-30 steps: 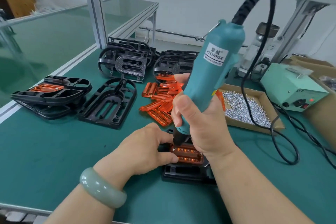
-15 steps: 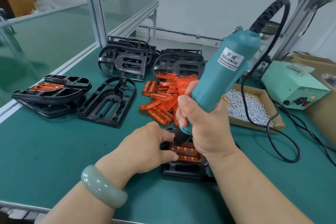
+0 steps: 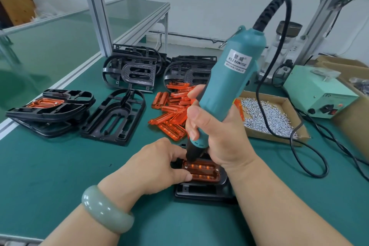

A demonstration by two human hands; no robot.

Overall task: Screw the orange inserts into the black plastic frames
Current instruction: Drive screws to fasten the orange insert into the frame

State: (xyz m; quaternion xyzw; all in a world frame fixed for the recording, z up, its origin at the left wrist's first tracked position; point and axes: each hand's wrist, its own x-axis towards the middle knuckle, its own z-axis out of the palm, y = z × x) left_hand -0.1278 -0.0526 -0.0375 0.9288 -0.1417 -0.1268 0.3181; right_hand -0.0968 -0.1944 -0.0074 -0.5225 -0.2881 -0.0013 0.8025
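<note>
Nearest: left wrist with a green bracelet (image 3: 105,211), low on the green surface (image 3: 60,175). Left hand (image 3: 159,168) clamps the black frame (image 3: 201,191): fingers curled over its left edge, thumb pressed on the near-left edge of the orange insert (image 3: 201,171). The insert sits in the frame's upper opening, dead centre in front of the person.

Right hand (image 3: 217,136) is wrapped tight round the teal electric screwdriver (image 3: 225,90). The tool leans up and to the right, with its bit down on the insert's far-left corner.

Progress, best guess: this unit is mid-fastening. Two screw heads look seated, one on the left end and one on the right; the far-left corner is in hand.

Further out:
- finished stack (image 3: 50,110) at left, orange showing in the top piece
- one bare frame (image 3: 115,118) just beside it
- loose inserts (image 3: 171,110) piled behind the tool
- screw box (image 3: 267,116) to the right, well filled
- frame stacks (image 3: 131,72) at the back, no inserts visible
- power supply (image 3: 317,94) far right

So it looks like early days, with most of the batch left.

Hidden:
- bit tip and the screw under it, blocked by the tool nose
- the frame's left side under the left hand, its right side behind the right wrist
- any far-right screw
- counts in the stacks can't be read
</note>
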